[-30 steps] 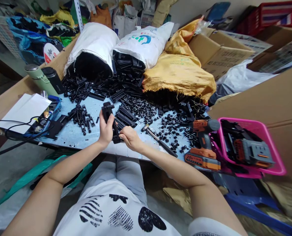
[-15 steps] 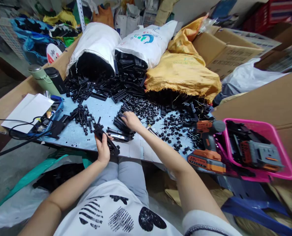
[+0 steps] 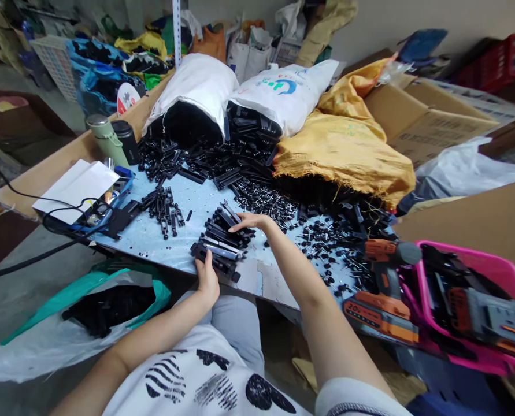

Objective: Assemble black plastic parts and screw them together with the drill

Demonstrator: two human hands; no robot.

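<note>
My left hand (image 3: 207, 278) is at the table's front edge, its thumb and fingers closed on a long black plastic part (image 3: 220, 264). That part lies against the near side of a row of similar long black parts (image 3: 222, 234), one with a shiny silvery face. At the row's far right end, my right hand (image 3: 251, 221) has its thumb and fingers around the end of another black plastic part (image 3: 229, 212). The fingertips are partly hidden among the parts. Small black jointed pieces (image 3: 166, 211) lie to the left, and black-headed pins (image 3: 263, 199) are heaped beyond my right hand.
White sacks (image 3: 196, 81) and a yellow sack (image 3: 344, 150) spill black parts at the back. An orange cordless drill (image 3: 382, 289) and a pink basket (image 3: 478, 260) stand right. On the left are a green flask (image 3: 107, 138), paper (image 3: 77, 188) and cables. An open bag (image 3: 44, 341) sits below.
My left hand has brought its black part down from above the table edge to the row. My right hand has shifted slightly along the row. The camera view has turned a little left.
</note>
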